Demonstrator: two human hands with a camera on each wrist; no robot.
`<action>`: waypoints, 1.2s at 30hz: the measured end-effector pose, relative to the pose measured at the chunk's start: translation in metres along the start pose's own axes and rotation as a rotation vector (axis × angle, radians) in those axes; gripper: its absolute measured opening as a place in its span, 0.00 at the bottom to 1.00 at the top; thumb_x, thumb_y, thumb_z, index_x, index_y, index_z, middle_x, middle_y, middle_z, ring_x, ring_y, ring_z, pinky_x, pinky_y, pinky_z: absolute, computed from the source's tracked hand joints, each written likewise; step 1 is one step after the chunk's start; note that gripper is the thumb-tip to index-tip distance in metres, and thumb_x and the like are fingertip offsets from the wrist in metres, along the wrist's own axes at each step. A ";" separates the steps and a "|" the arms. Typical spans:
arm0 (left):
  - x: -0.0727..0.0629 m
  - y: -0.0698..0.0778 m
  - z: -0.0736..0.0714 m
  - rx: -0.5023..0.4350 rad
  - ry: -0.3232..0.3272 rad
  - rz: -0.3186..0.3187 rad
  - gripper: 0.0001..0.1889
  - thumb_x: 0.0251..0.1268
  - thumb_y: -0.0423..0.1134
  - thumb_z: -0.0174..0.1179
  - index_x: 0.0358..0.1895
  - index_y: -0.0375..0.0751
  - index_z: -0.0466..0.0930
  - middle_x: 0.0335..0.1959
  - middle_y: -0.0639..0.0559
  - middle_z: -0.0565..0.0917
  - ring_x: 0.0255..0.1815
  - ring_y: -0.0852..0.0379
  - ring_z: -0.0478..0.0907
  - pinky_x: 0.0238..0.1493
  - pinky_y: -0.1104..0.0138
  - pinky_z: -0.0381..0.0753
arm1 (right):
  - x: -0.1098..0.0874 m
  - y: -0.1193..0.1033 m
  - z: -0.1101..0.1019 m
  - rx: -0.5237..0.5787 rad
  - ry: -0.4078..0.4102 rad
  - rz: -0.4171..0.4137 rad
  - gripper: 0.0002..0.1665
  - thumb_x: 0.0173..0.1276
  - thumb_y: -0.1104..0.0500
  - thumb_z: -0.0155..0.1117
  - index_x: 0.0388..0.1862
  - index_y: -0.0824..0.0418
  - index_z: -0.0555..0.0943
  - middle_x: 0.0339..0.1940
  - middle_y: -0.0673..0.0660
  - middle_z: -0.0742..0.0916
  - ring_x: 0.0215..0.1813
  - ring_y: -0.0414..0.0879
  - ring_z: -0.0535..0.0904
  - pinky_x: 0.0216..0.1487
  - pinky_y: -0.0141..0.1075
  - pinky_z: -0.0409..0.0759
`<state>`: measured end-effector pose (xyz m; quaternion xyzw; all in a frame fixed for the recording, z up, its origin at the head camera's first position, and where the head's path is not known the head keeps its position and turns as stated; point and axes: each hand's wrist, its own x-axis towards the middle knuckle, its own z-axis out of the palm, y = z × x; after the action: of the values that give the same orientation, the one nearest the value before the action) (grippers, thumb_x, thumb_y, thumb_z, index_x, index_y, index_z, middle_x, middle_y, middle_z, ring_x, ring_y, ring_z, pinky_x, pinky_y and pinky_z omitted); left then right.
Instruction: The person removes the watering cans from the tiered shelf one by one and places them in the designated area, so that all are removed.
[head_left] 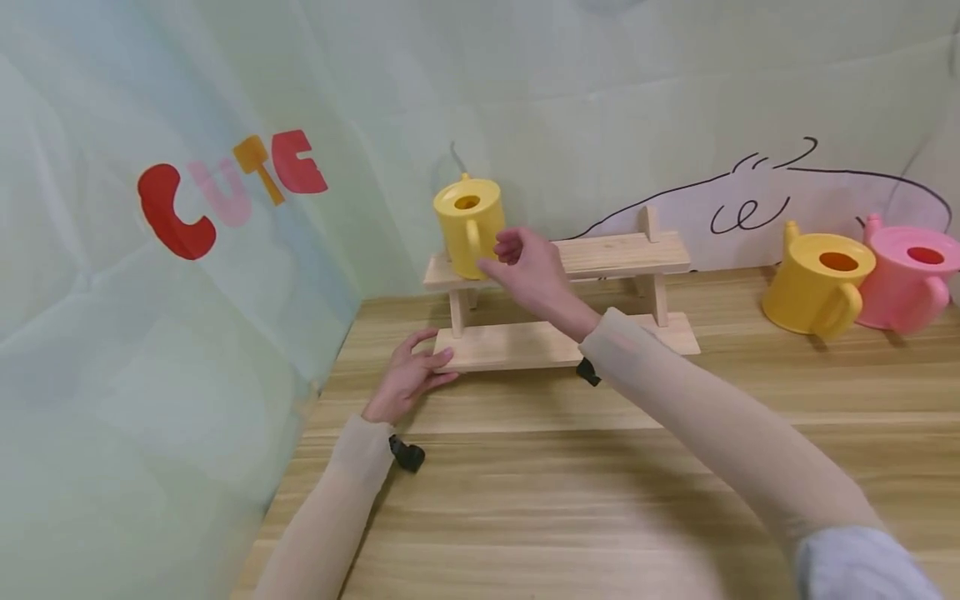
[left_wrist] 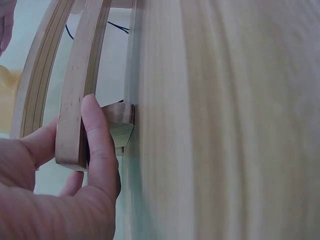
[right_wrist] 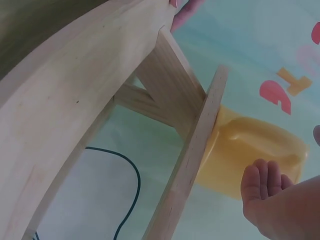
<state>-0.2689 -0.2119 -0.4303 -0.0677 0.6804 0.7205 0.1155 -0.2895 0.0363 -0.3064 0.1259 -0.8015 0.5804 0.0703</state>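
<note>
A yellow watering can [head_left: 455,231] stands on the left end of the upper board of a small two-tier wooden shelf [head_left: 622,254], its handle facing me. Right beside that handle is my right hand [head_left: 534,271], fingers loosely bent, not wrapped around anything. The right wrist view shows those fingertips [right_wrist: 264,175] overlapping the side of the can [right_wrist: 250,150]. Down at the shelf's lower left corner, my left hand [head_left: 408,379] grips the end of the lower board [left_wrist: 71,135], with the thumb and fingers on opposite sides of it.
To the right on the wood-grain table [head_left: 525,500] stand another yellow watering can [head_left: 806,287] and a pink watering can [head_left: 900,283], side by side. A pale cloth backdrop [head_left: 562,125] with coloured letters and a line drawing hangs behind and to the left.
</note>
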 end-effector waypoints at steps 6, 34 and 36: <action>-0.002 0.001 0.000 -0.001 -0.004 0.006 0.35 0.83 0.28 0.59 0.86 0.41 0.56 0.51 0.46 0.78 0.35 0.59 0.88 0.49 0.68 0.97 | 0.012 0.001 0.011 -0.012 -0.009 -0.020 0.29 0.73 0.56 0.75 0.67 0.69 0.80 0.60 0.64 0.88 0.61 0.56 0.85 0.70 0.47 0.87; 0.000 -0.001 0.001 -0.026 0.004 -0.002 0.35 0.83 0.26 0.58 0.85 0.40 0.56 0.53 0.44 0.77 0.33 0.59 0.88 0.47 0.67 0.97 | 0.028 0.002 0.044 0.161 0.032 -0.007 0.15 0.81 0.56 0.67 0.44 0.68 0.90 0.38 0.59 0.94 0.41 0.45 0.87 0.39 0.28 0.82; 0.000 -0.001 0.001 -0.028 0.006 -0.004 0.34 0.83 0.26 0.58 0.85 0.41 0.56 0.53 0.44 0.77 0.34 0.59 0.88 0.47 0.68 0.97 | 0.029 0.002 0.045 0.190 0.037 -0.001 0.15 0.81 0.56 0.66 0.41 0.67 0.89 0.31 0.56 0.92 0.38 0.44 0.87 0.38 0.27 0.83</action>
<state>-0.2685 -0.2104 -0.4308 -0.0729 0.6704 0.7295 0.1142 -0.3161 -0.0088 -0.3150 0.1215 -0.7414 0.6558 0.0732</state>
